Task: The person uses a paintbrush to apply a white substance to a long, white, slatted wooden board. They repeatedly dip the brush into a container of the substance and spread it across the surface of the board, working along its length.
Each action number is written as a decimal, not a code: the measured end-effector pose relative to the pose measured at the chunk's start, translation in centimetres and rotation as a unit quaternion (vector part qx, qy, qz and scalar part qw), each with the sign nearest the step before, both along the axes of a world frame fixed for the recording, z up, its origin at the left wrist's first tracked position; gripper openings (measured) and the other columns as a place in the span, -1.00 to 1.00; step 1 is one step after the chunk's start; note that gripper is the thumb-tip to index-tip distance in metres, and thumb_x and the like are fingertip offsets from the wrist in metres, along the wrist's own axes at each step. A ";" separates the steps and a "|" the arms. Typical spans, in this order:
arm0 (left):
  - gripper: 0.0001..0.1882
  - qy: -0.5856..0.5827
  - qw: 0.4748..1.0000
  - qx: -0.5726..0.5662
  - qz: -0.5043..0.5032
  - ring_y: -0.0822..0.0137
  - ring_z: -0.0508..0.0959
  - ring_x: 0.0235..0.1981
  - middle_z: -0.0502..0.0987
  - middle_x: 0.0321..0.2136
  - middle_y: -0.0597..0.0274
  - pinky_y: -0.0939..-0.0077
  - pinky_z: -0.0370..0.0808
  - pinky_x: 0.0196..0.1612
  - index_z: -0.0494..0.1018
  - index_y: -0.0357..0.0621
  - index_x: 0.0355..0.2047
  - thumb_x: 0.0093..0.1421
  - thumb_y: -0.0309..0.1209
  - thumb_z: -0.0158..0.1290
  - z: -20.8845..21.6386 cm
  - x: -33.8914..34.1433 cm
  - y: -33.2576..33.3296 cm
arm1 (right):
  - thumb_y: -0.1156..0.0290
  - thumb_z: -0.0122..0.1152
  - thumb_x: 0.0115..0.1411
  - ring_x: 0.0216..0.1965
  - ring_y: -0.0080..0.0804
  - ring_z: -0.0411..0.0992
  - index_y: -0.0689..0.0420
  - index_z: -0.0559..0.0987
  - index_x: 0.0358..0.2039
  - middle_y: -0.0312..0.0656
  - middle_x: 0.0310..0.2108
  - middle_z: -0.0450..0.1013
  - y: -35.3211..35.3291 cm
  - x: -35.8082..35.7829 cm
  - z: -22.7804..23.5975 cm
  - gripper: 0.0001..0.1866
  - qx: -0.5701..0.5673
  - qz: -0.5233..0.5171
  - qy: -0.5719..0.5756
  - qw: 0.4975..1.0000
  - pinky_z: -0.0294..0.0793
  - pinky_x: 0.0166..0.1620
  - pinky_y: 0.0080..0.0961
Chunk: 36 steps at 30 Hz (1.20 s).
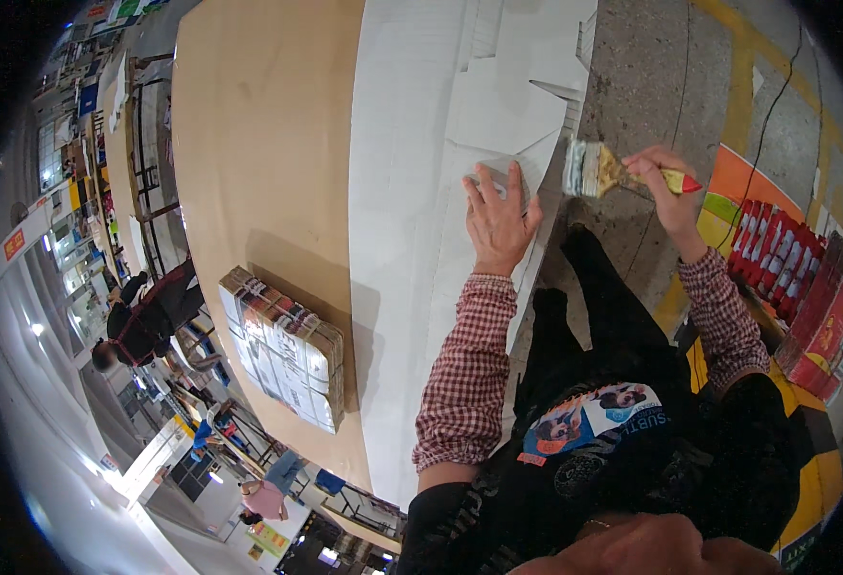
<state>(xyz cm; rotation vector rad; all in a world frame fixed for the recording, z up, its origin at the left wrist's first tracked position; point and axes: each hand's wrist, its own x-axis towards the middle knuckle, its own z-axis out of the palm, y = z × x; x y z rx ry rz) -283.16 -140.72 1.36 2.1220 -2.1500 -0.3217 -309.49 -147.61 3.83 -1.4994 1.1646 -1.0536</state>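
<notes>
My left hand (500, 218) lies flat with fingers spread on a white cardboard sheet (402, 192), beside creases and a torn flap near its right edge. In my right hand (661, 177) is a wide paintbrush (615, 171) with a red-tipped handle, gripped by the handle. Its pale, coated-looking bristles point left and hang past the sheet's edge, above the floor and apart from the cardboard. The sheet rests on a large brown board (268, 125).
A string-tied stack of printed flat pieces (282, 350) lies on the board at left. To my right, an open red box (829, 326) stands by a row of red packets (774, 257). A dark cable (771, 134) crosses the floor. Two people are in the background at left.
</notes>
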 end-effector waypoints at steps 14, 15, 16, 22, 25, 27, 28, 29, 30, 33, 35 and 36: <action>-0.24 -0.009 0.998 -0.020 0.059 -0.43 0.06 0.28 0.01 0.28 -0.45 -0.13 0.14 0.26 0.15 -0.08 0.32 0.21 0.02 0.04 -1.1 -1.5 4.5 | 0.47 0.08 0.29 -0.37 -0.53 0.45 0.27 0.64 -0.36 -0.21 -0.39 0.52 -0.8 0.4 0.9 -0.81 0.031 -0.033 -0.024 0.999 0.47 -0.31 -0.60; -0.26 -0.004 0.998 -0.019 0.052 -0.44 0.09 0.27 0.03 0.26 -0.46 -0.13 0.18 0.24 0.17 -0.09 0.31 0.21 0.01 0.04 -1.1 -1.1 4.4 | 0.47 0.09 0.28 -0.38 -0.53 0.45 0.27 0.64 -0.36 -0.22 -0.40 0.52 -0.4 0.7 0.9 -0.81 0.042 -0.034 -0.013 0.998 0.45 -0.31 -0.60; -0.27 0.003 0.999 -0.018 0.046 -0.45 0.11 0.25 0.06 0.25 -0.46 -0.12 0.23 0.21 0.20 -0.10 0.29 0.21 0.00 0.04 -1.1 -0.8 4.2 | 0.48 0.10 0.28 -0.39 -0.54 0.44 0.28 0.64 -0.36 -0.22 -0.41 0.52 0.3 1.1 0.9 -0.82 0.039 -0.012 -0.035 0.999 0.44 -0.32 -0.60; -0.37 -0.007 0.999 -0.041 0.009 -0.47 0.29 0.14 0.20 0.16 -0.50 -0.06 0.48 -0.02 0.30 -0.13 0.23 0.22 -0.08 0.01 -0.7 0.1 3.7 | 0.51 0.11 0.25 -0.40 -0.53 0.45 0.28 0.62 -0.40 -0.19 -0.42 0.54 1.8 1.0 1.4 -0.84 -0.053 0.000 -0.054 0.997 0.44 -0.30 -0.58; -0.40 -0.008 0.999 -0.053 0.001 -0.47 0.32 0.10 0.23 0.13 -0.52 -0.03 0.53 -0.09 0.31 -0.12 0.22 0.23 -0.10 -0.02 -0.6 0.2 3.6 | 0.51 0.12 0.24 -0.40 -0.52 0.46 0.28 0.62 -0.41 -0.16 -0.40 0.55 0.5 1.2 0.8 -0.84 0.029 -0.090 -0.021 0.995 0.46 -0.30 -0.55; -0.41 -0.012 0.999 -0.049 -0.003 -0.46 0.33 0.10 0.24 0.12 -0.52 -0.02 0.54 -0.10 0.31 -0.12 0.22 0.24 -0.11 -0.02 -0.7 0.3 3.6 | 0.51 0.11 0.24 -0.40 -0.51 0.47 0.28 0.62 -0.41 -0.15 -0.39 0.56 0.9 1.4 0.7 -0.84 0.022 -0.061 -0.042 0.997 0.47 -0.29 -0.54; -0.41 -0.016 0.999 -0.045 -0.004 -0.46 0.33 0.10 0.24 0.12 -0.52 -0.02 0.54 -0.11 0.31 -0.12 0.22 0.24 -0.12 -0.02 -0.7 0.4 3.6 | 0.51 0.11 0.24 -0.39 -0.51 0.47 0.27 0.62 -0.41 -0.15 -0.39 0.56 1.5 1.7 0.7 -0.84 0.032 -0.053 -0.046 0.997 0.47 -0.28 -0.53; -0.41 -0.020 0.999 -0.040 -0.005 -0.46 0.32 0.10 0.24 0.12 -0.52 -0.01 0.54 -0.11 0.30 -0.12 0.22 0.24 -0.12 -0.02 -0.7 0.4 3.6 | 0.51 0.11 0.24 -0.39 -0.51 0.48 0.28 0.62 -0.41 -0.15 -0.38 0.56 2.4 1.8 0.8 -0.84 0.028 -0.028 -0.035 0.999 0.47 -0.28 -0.53; -0.41 -0.020 0.999 -0.034 -0.005 -0.46 0.32 0.11 0.23 0.12 -0.52 -0.01 0.54 -0.11 0.30 -0.12 0.22 0.24 -0.12 -0.03 -0.6 0.5 3.6 | 0.50 0.10 0.24 -0.38 -0.51 0.48 0.28 0.62 -0.40 -0.14 -0.38 0.56 3.5 1.8 1.1 -0.84 0.024 -0.003 -0.024 0.999 0.48 -0.28 -0.53; -0.41 -0.017 0.999 -0.028 -0.007 -0.46 0.31 0.11 0.22 0.13 -0.52 -0.01 0.54 -0.12 0.29 -0.12 0.23 0.25 -0.12 -0.02 -0.6 0.5 3.4 | 0.50 0.10 0.25 -0.38 -0.50 0.49 0.28 0.62 -0.40 -0.15 -0.39 0.56 4.5 1.5 1.5 -0.83 0.001 0.013 -0.004 1.000 0.47 -0.29 -0.53; -0.41 -0.013 1.000 -0.027 -0.006 -0.46 0.30 0.12 0.22 0.13 -0.52 0.00 0.54 -0.12 0.28 -0.12 0.23 0.25 -0.13 -0.02 -0.6 0.5 3.4 | 0.50 0.10 0.24 -0.38 -0.50 0.49 0.27 0.62 -0.42 -0.15 -0.39 0.56 4.1 1.5 1.5 -0.83 -0.009 -0.014 -0.011 1.000 0.47 -0.29 -0.54; -0.42 -0.014 0.999 -0.035 -0.008 -0.46 0.30 0.11 0.21 0.13 -0.51 0.00 0.54 -0.12 0.29 -0.12 0.23 0.26 -0.13 -0.02 -0.6 0.5 3.4 | 0.50 0.11 0.24 -0.39 -0.49 0.49 0.27 0.62 -0.43 -0.15 -0.40 0.56 3.6 1.7 1.3 -0.84 -0.011 -0.038 -0.022 0.999 0.46 -0.29 -0.54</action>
